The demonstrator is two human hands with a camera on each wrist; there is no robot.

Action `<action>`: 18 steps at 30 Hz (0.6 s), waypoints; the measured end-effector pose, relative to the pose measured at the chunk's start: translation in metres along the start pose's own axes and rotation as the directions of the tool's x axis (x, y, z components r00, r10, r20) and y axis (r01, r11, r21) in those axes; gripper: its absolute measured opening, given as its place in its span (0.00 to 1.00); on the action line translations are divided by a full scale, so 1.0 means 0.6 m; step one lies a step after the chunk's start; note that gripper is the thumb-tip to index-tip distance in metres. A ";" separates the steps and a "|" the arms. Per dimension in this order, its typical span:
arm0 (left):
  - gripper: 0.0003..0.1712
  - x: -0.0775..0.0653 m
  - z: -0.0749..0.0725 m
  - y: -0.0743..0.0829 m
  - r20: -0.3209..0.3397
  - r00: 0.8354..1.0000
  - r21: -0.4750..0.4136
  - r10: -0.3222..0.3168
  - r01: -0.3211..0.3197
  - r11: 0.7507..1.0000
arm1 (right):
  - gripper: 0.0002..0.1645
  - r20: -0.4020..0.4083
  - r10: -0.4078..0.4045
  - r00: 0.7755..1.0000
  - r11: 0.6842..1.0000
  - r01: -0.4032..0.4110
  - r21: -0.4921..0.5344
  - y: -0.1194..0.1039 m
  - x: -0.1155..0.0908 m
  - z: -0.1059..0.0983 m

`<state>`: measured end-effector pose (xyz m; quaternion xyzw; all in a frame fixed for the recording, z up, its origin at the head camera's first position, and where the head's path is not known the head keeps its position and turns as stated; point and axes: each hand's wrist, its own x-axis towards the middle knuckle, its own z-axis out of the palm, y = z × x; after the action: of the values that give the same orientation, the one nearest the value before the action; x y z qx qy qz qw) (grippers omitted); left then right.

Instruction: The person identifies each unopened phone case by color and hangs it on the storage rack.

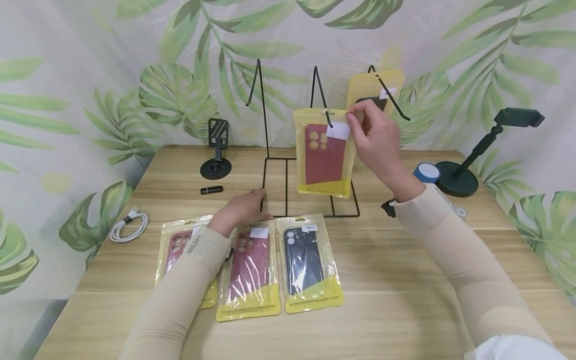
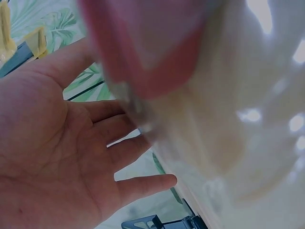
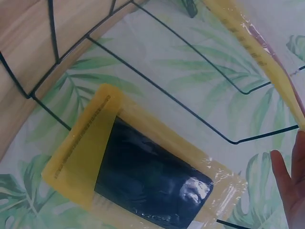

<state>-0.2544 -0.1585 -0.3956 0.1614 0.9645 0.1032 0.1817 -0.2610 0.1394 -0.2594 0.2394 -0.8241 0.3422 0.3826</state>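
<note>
My right hand (image 1: 377, 137) pinches the top right corner of a yellow pouch with a red phone case (image 1: 325, 155). The tip of the rack's middle hook passes through the pouch's top hole. In the right wrist view only a few fingers (image 3: 298, 176) show at the edge, beside the pouch. My left hand (image 1: 243, 207) is at the front left corner of the black wire rack (image 1: 286, 187), its fingers fairly straight in the left wrist view. Below it lie a pouched red phone case (image 1: 249, 265), a pouched dark phone case (image 1: 304, 262) and another red one (image 1: 176, 245), partly hidden by my left arm.
A pouched black phone case (image 3: 152, 171) hangs on the right hook. A phone stand (image 1: 216, 167), a small black stick (image 1: 211, 190) and a coiled white cable (image 1: 129, 227) lie left. On the right stand a dark green stand (image 1: 456, 180) and a blue-edged roll (image 1: 426, 172).
</note>
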 end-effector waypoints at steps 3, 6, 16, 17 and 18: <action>0.50 0.001 0.000 0.000 0.001 1.000 -0.001 -0.002 0.002 1.000 | 0.15 0.018 0.022 1.000 0.998 -0.021 -0.051 0.009 0.012 0.008; 0.50 0.002 0.000 -0.001 0.000 1.000 -0.001 -0.007 0.007 1.000 | 0.17 0.043 0.054 0.998 0.994 -0.049 -0.102 0.016 0.029 0.019; 0.50 0.001 0.001 -0.001 -0.003 1.000 0.005 -0.014 0.014 1.000 | 0.21 0.121 0.151 0.981 0.944 -0.107 -0.311 0.036 0.093 0.055; 0.50 0.001 0.001 -0.001 -0.005 1.000 0.005 -0.014 0.014 1.000 | 0.20 0.124 0.159 0.979 0.940 -0.112 -0.323 0.038 0.098 0.057; 0.50 0.001 0.002 0.000 -0.006 1.000 0.004 -0.014 0.014 1.000 | 0.20 0.125 0.164 0.979 0.935 -0.114 -0.335 0.040 0.103 0.060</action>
<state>-0.2548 -0.1581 -0.3968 0.1547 0.9663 0.1004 0.1794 -0.3301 0.1200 -0.2365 0.1391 -0.9107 0.2086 0.3282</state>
